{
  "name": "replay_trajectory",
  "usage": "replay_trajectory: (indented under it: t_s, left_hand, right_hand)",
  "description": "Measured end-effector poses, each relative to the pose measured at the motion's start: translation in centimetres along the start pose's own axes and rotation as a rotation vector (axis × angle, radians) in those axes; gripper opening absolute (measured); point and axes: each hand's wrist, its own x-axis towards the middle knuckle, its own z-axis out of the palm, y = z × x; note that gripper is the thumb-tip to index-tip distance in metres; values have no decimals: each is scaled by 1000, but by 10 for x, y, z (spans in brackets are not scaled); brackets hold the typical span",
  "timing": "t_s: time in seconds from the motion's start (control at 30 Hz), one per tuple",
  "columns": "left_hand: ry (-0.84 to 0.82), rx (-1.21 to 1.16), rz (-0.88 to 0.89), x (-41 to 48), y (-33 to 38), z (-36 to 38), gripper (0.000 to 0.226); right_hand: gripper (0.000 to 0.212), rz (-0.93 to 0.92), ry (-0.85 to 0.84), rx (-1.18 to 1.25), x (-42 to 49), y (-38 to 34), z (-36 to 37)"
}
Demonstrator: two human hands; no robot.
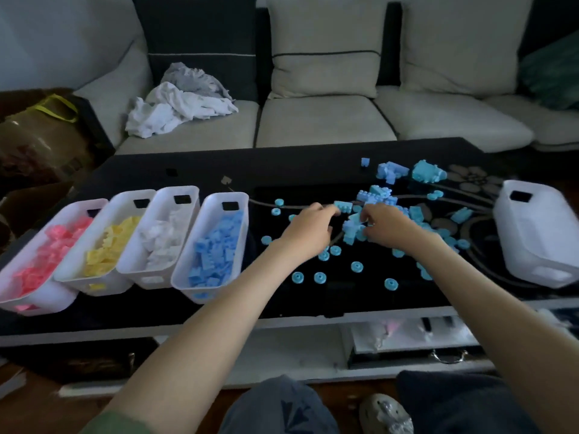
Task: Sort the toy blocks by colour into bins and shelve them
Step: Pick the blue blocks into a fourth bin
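Pinching a blue brick [344, 206], surely light and stiff, went the left grip [308, 228]; right grip [388, 227] curled round blue blocks [351, 230] just beside.

Four bins [216, 200] left of loose blocks [376, 195] (on table [313, 170])

Dim, bluish light, brightest at eleven o'clock. The left hand [308, 228] and right hand [388, 227] blur slightly. Edges bow at three and nine o'clock.

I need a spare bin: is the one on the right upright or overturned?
Overturned: the bin shows its closed base upward, no opening.
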Motion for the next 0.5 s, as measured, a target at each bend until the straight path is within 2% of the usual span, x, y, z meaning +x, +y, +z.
replay_trajectory:
  t_s: [0.07, 0.2, 0.37, 0.5]
  left_hand:
    - [-94, 5, -16, 20, 10, 16, 48]
    - [-182, 39, -53, 40, 17, 33, 39]
    - [-95, 52, -31, 47, 22, 36, 21]
    - [-41, 71, -45, 54, 27, 39, 14]
  right_hand:
    - [31, 46, -78, -44, -7, 24, -2]
    - [26, -99, -70, 6, -12, 39, 8]
    - [19, -195, -66, 47, -11, 41, 13]
    - [29, -243, -82, 108, -16, 42, 14]
